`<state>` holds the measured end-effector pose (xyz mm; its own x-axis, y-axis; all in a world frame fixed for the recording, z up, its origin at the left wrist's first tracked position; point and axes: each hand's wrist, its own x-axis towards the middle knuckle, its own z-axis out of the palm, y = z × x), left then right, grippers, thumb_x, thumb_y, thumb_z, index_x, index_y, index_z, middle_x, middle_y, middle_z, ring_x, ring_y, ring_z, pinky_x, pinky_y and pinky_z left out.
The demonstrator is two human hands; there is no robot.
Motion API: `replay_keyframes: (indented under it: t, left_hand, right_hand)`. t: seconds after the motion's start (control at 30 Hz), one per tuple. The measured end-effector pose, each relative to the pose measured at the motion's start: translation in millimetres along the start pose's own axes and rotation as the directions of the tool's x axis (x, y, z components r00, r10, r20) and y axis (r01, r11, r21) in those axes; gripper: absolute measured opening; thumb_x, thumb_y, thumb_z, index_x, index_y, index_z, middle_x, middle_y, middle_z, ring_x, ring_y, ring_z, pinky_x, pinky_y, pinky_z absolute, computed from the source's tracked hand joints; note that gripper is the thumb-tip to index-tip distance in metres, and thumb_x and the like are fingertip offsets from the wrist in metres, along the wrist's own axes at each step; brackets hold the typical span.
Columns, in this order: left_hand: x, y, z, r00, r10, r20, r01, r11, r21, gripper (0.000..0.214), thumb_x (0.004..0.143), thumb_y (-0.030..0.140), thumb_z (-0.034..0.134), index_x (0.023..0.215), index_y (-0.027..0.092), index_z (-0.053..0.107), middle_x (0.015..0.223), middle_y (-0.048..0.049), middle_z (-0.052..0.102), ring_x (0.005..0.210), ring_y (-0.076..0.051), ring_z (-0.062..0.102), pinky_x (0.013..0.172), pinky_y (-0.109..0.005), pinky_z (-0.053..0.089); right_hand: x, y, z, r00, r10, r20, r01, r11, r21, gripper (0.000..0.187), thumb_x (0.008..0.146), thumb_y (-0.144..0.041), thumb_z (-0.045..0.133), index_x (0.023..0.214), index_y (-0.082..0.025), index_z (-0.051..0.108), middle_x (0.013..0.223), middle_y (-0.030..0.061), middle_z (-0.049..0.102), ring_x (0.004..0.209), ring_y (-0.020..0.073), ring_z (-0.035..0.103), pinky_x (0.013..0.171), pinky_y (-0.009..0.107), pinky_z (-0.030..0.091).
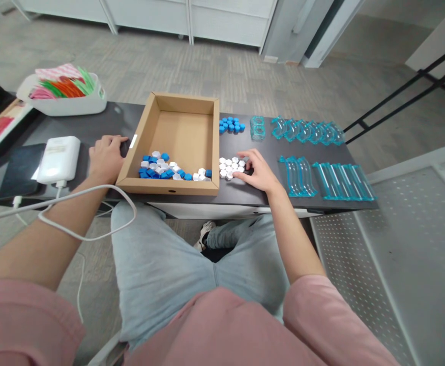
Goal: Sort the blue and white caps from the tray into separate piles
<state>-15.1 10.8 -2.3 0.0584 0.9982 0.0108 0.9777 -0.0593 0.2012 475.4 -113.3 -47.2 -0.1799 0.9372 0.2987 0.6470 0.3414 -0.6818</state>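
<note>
My right hand [259, 170] rests at the right side of a cluster of white hexagonal pieces [228, 165] on the dark table. Its thumb and forefinger are apart at the cluster's edge, with no piece visibly gripped. Beside the left wall of an open cardboard box [169, 187] lies my left hand [107, 158], fingers stretched toward the box and nothing seen in them. A dark patch by its fingertips is unclear. Inside the box, blue and white hexagonal pieces [161, 166] are heaped along the near side. Blue hexagonal pieces [232, 124] sit behind the white cluster.
Teal transparent curved pieces [308, 131] stand in a row at the back right; straight teal tubes [344, 181] lie nearer. Leftward are a white charger [59, 159] with a looping cable [130, 203] and a white bin [73, 105] of colourful strips.
</note>
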Motion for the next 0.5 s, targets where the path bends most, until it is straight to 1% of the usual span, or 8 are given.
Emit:
replay_keyframes:
  t: [0.17,0.23,0.3,0.33,0.4,0.43,0.47,0.5]
  left_hand:
    - [-2,3,-1.1,1.0,-0.01,0.004,0.01,1.0,0.001,0.082,0.109,0.054,0.037,0.175,0.012,0.059,0.183,-0.0271,0.052,0.163,-0.048,0.048,0.135,-0.065,0.039]
    - [-1,1,0.8,1.0,-0.004,-0.003,0.004,1.0,-0.011,0.08,0.109,0.055,0.04,0.175,0.013,0.06,0.181,-0.0269,0.054,0.162,-0.049,0.049,0.134,-0.066,0.039]
    - [0,-2,3.3,1.0,0.011,-0.023,-0.012,0.999,-0.032,0.078,0.109,0.055,0.045,0.173,0.014,0.062,0.179,-0.0266,0.056,0.161,-0.048,0.05,0.134,-0.066,0.038]
    - [0,-3,4.3,0.999,0.018,-0.033,-0.019,0.999,-0.042,0.077,0.109,0.056,0.047,0.173,0.015,0.062,0.178,-0.0262,0.057,0.161,-0.048,0.05,0.134,-0.066,0.038]
    - [1,-4,5.6,0.999,0.024,-0.045,-0.027,0.998,-0.053,0.077,0.108,0.056,0.049,0.172,0.016,0.063,0.178,-0.0258,0.058,0.161,-0.048,0.05,0.133,-0.065,0.038]
    - [0,-4,5.7,0.999,0.023,-0.045,-0.026,0.998,-0.053,0.077,0.109,0.056,0.048,0.172,0.015,0.063,0.178,-0.0261,0.057,0.161,-0.048,0.05,0.134,-0.065,0.038]
    - [0,-3,5.6,0.999,0.022,-0.041,-0.024,0.998,-0.05,0.078,0.109,0.057,0.047,0.172,0.015,0.062,0.178,-0.0263,0.056,0.161,-0.049,0.05,0.134,-0.065,0.037]
    - [-1,-2,5.4,0.999,0.021,-0.033,-0.022,0.999,-0.046,0.078,0.11,0.057,0.045,0.173,0.014,0.062,0.179,-0.0261,0.055,0.161,-0.048,0.049,0.134,-0.065,0.037]
  right_hand:
    - [4,-1,1,0.994,0.056,-0.092,-0.052,0.997,0.052,0.061,0.105,-0.076,0.078,0.142,-0.027,0.075,0.133,0.0111,0.072,0.083,0.0234,0.064,0.089,0.048,0.064]
    - [14,-11,0,0.988,0.051,-0.147,-0.045,0.998,0.043,0.054,0.108,-0.073,0.074,0.138,-0.028,0.076,0.128,0.0099,0.073,0.085,0.0243,0.063,0.089,0.047,0.063]
    - [31,-30,0,0.987,-0.01,-0.158,0.011,1.0,0.004,0.047,0.113,-0.068,0.069,0.137,-0.028,0.076,0.123,0.009,0.075,0.089,0.0254,0.064,0.091,0.045,0.061]
    - [42,-43,0,0.99,-0.061,-0.126,0.058,0.998,-0.029,0.043,0.115,-0.063,0.067,0.138,-0.028,0.077,0.122,0.009,0.075,0.091,0.026,0.065,0.093,0.045,0.06]
    - [66,-74,6,0.985,-0.166,0.037,0.169,0.978,-0.123,0.036,0.116,-0.052,0.066,0.138,-0.026,0.078,0.123,0.0101,0.078,0.1,0.0283,0.068,0.098,0.044,0.056]
    - [78,-90,10,0.968,-0.195,0.159,0.223,0.958,-0.182,0.034,0.114,-0.046,0.067,0.137,-0.025,0.079,0.124,0.0112,0.08,0.106,0.0298,0.07,0.101,0.044,0.055]
    - [89,-106,15,0.936,-0.192,0.294,0.269,0.93,-0.25,0.032,0.112,-0.041,0.068,0.136,-0.023,0.08,0.125,0.0123,0.082,0.112,0.0315,0.072,0.103,0.044,0.052]
    - [99,-120,21,0.893,-0.148,0.425,0.304,0.895,-0.326,0.03,0.11,-0.036,0.069,0.133,-0.022,0.082,0.125,0.0135,0.084,0.116,0.0331,0.073,0.104,0.044,0.051]
